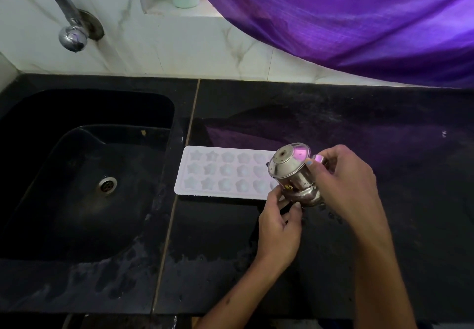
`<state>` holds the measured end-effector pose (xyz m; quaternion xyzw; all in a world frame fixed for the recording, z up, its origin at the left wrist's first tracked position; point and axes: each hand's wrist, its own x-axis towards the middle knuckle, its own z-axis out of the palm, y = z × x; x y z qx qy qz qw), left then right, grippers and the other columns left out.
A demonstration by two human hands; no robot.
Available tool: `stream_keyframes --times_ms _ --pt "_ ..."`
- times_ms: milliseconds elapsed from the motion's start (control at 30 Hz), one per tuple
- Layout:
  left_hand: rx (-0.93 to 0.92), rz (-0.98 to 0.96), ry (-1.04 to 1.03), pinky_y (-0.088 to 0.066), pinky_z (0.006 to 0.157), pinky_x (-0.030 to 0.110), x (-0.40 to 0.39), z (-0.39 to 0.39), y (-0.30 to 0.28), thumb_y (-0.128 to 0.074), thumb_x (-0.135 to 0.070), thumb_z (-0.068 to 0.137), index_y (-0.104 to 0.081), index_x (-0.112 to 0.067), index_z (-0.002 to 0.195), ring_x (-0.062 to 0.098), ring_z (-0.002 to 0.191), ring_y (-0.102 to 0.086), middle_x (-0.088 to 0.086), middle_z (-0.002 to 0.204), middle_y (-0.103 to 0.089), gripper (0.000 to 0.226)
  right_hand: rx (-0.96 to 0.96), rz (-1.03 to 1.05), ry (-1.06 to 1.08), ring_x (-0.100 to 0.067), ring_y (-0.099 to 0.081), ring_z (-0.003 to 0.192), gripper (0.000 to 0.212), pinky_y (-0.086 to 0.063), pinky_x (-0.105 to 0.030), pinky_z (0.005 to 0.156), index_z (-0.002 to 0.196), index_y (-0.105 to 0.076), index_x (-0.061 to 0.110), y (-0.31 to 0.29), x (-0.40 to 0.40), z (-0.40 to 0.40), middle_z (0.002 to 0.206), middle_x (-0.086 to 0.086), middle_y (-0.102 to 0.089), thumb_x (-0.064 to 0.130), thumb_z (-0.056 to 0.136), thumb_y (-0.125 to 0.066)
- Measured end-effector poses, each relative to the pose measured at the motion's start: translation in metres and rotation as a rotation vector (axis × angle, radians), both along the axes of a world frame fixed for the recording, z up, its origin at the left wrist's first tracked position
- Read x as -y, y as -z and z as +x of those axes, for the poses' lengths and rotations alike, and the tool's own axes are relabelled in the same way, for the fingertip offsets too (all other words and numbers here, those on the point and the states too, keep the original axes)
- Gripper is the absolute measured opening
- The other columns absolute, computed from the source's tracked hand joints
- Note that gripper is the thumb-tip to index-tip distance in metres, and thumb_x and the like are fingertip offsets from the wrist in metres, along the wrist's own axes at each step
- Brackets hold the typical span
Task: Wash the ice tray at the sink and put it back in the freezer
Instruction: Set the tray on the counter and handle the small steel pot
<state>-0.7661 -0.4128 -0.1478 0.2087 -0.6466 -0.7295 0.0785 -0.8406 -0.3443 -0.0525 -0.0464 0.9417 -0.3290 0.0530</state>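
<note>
White, the moulded plastic ice tray with star-shaped cells lies flat on the wet black stone surface, just right of the dark sink basin. I see my right hand gripping a small shiny steel cup tilted above the tray's right end, while my left hand pinches its base.

From my view the black counter lies open across the right half of the frame, so I could pass there freely. At centre, the white ice tray sits flat just right of the sink, and both hands with a small steel vessel block its right end. At upper left the tap overhangs the basin; at upper right purple cloth droops toward the counter's back edge.
</note>
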Motion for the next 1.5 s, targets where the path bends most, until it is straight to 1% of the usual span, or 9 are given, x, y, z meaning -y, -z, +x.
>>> stream_keyframes --times_ms 167,333,567,700,800,900,1000,1233,1500 --pt "-0.026 -0.006 -0.023 -0.045 0.073 0.005 0.005 -0.003 0.003 -0.049 -0.001 0.093 -0.046 -0.012 0.133 -0.012 0.091 -0.062 0.000 0.120 -0.062 0.042 -0.003 -0.063 0.011 -0.015 -0.057 0.083 0.008 -0.046 -0.036 0.073 0.087 -0.053 0.027 -0.002 0.001 0.000 0.092 0.004 -0.061 0.032 0.091 -0.059" --pt "-0.050 -0.019 -0.084 -0.047 0.091 0.017 0.008 -0.005 0.004 -0.050 -0.008 0.091 -0.052 -0.015 0.131 0.002 0.109 -0.060 -0.004 0.118 -0.066 0.041 -0.030 -0.034 -0.040 -0.016 -0.059 0.085 0.008 -0.050 -0.039 0.075 0.093 -0.055 0.024 -0.007 0.008 -0.001 0.095 0.003 -0.062 0.031 0.092 -0.060" --pt "-0.108 0.020 -0.106 -0.046 0.084 0.011 0.008 -0.005 0.003 -0.047 0.003 0.092 -0.053 -0.008 0.129 -0.002 0.100 -0.063 -0.012 0.106 -0.069 0.039 -0.082 0.085 -0.124 -0.021 -0.057 0.086 0.007 -0.046 -0.038 0.074 0.096 -0.056 0.024 -0.014 0.022 0.000 0.095 0.002 -0.059 0.030 0.092 -0.057" --pt "-0.106 0.043 -0.132 -0.047 0.082 0.012 0.008 -0.004 0.003 -0.048 -0.011 0.086 -0.052 -0.010 0.129 0.001 0.098 -0.064 -0.008 0.108 -0.070 0.044 -0.083 0.123 -0.148 -0.024 -0.056 0.087 0.009 -0.044 -0.038 0.074 0.098 -0.056 0.022 -0.016 0.028 0.001 0.097 0.001 -0.057 0.028 0.092 -0.056" --pt "-0.103 0.065 -0.136 -0.047 0.083 0.013 0.010 -0.003 0.004 -0.047 -0.006 0.088 -0.052 -0.010 0.129 0.003 0.100 -0.064 -0.007 0.109 -0.070 0.042 -0.080 0.135 -0.157 -0.026 -0.056 0.089 0.010 -0.044 -0.038 0.076 0.098 -0.056 0.021 -0.017 0.031 0.002 0.099 0.000 -0.057 0.028 0.092 -0.055" --pt "-0.103 0.054 -0.126 -0.047 0.079 0.013 0.011 -0.002 0.002 -0.047 -0.012 0.084 -0.054 -0.012 0.128 -0.001 0.089 -0.064 -0.015 0.099 -0.071 0.044 -0.086 0.152 -0.158 -0.028 -0.056 0.090 0.011 -0.043 -0.038 0.075 0.099 -0.057 0.021 -0.017 0.035 0.002 0.099 -0.001 -0.057 0.029 0.092 -0.056" --pt "-0.098 0.052 -0.106 -0.047 0.075 0.012 0.013 0.000 0.003 -0.047 -0.005 0.089 -0.053 -0.012 0.128 -0.004 0.081 -0.061 -0.022 0.093 -0.071 0.040 -0.092 0.157 -0.163 -0.028 -0.057 0.089 0.011 -0.044 -0.039 0.075 0.099 -0.056 0.021 -0.015 0.037 0.003 0.099 -0.001 -0.057 0.029 0.092 -0.056" --pt "-0.078 0.054 -0.097 -0.047 0.079 0.011 0.017 0.001 -0.001 -0.046 -0.003 0.091 -0.052 -0.010 0.130 -0.003 0.090 -0.065 -0.005 0.106 -0.069 0.040 -0.086 0.150 -0.150 -0.025 -0.055 0.087 0.012 -0.039 -0.034 0.072 0.099 -0.057 0.020 -0.016 0.037 0.003 0.097 -0.001 -0.056 0.030 0.092 -0.056" --pt "-0.061 0.029 -0.110 -0.047 0.073 0.009 0.019 0.004 -0.002 -0.047 -0.001 0.093 -0.051 -0.012 0.132 -0.005 0.083 -0.063 -0.010 0.105 -0.068 0.040 -0.069 0.065 -0.144 -0.021 -0.057 0.086 0.011 -0.044 -0.037 0.073 0.092 -0.057 0.022 -0.016 0.030 0.001 0.094 0.000 -0.060 0.033 0.091 -0.058"
